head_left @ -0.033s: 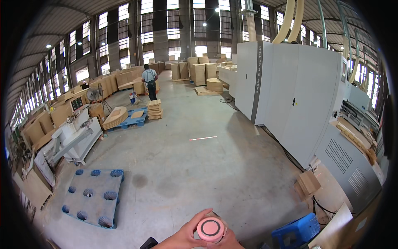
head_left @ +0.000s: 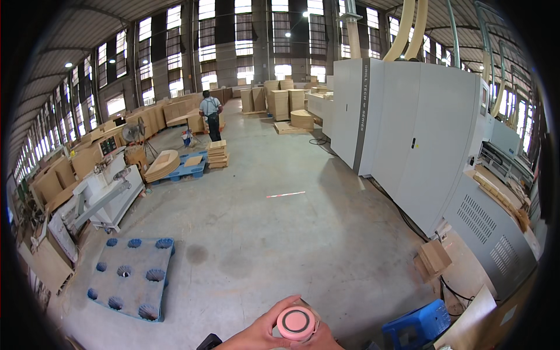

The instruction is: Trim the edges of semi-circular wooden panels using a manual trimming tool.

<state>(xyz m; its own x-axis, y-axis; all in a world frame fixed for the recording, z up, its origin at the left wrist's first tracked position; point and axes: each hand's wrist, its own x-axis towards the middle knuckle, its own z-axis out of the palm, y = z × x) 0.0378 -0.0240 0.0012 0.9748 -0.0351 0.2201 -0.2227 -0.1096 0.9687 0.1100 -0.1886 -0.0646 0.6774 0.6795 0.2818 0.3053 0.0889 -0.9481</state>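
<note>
A round pink bottle is held at the bottom edge of the view, approx. centre, seen from above so that mostly its cap shows: a pink disc w/ a paler ring on top. The left hand is wrapped around it from the left, fingers curled over the cap rim, so the bottle is firmly grasped. The right hand is pressed against the lower right side of the bottle; only part of it is in view, and whether it is clenched on the body or just resting there can't be told.

As for progress: the cap is seen seated flat on the bottle, not lifted or tilted, so the opening is judged as not yet done, or only just begun. No gap btw. cap and body is visible. Twisting off and whatever follows are left.

The bottle is held above a bare concrete floor. A blue-grey plastic pallet lies to the left, a blue crate just to the right, near a small cardboard box. A large white machine cabinet stands along the right side. Far off, a co-worker stands beside stacks of wooden boards, well apart from the hands.
</note>
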